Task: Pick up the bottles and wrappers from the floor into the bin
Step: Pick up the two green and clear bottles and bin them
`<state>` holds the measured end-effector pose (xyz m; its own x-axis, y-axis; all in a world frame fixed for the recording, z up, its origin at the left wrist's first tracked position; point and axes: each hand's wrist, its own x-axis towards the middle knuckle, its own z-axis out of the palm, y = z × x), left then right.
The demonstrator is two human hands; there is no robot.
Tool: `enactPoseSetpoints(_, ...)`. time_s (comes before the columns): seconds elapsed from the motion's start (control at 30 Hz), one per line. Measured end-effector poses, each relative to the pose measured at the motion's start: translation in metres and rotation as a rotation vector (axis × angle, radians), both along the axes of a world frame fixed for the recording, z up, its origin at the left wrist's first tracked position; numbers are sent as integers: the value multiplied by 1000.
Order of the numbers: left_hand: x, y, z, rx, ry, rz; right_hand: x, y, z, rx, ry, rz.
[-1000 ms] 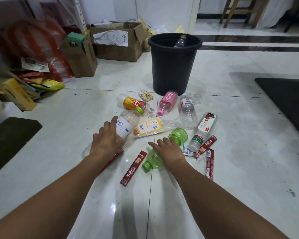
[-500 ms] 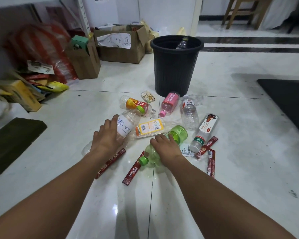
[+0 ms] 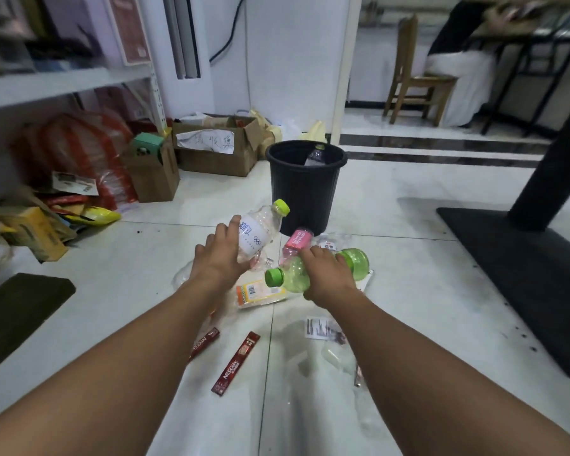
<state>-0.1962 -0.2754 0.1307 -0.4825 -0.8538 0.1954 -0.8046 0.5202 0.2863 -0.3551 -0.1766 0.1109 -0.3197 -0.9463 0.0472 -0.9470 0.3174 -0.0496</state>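
Left hand (image 3: pixel 218 258): I grip the clear bottle (image 3: pixel 260 232), cap up;
Right hand (image 3: pixel 326 274): I clutch the green bottle (image 3: pixel 293 278) crosswise;
Bin (image 3: pixel 305 192): ahead of both hands; I should clear its rim before letting go

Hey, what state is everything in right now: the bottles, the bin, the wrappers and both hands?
Clear bottle: capped, gripped by left hand.
Green bottle: capped, gripped sideways by right hand.
Pink bottle: lying on floor.
Bin: upright, open.
Coffee sticks: flat on floor.
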Motion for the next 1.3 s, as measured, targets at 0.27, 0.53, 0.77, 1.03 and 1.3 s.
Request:
enactPoseSetpoints(0.27,-49,-32,68,-62,-3,7,-41,-27,72,-64,-46,-51)
enactPoseSetpoints(0.53,-92,-66,168,-48,-22,43,-97,-68,180,-120,-80,-34)
enactPoseSetpoints(0.77,-133,-58,249,-34,45,57,-149,-63,264,-244,-226,-38)
enactPoseSetpoints(1.03,-154,-82,257,10,64,59,-172,-88,273,-311,-462,-121)
enactPoseSetpoints(1.3,-180,-152,235,41,41,26,-195,-163,253,-311,-543,-200)
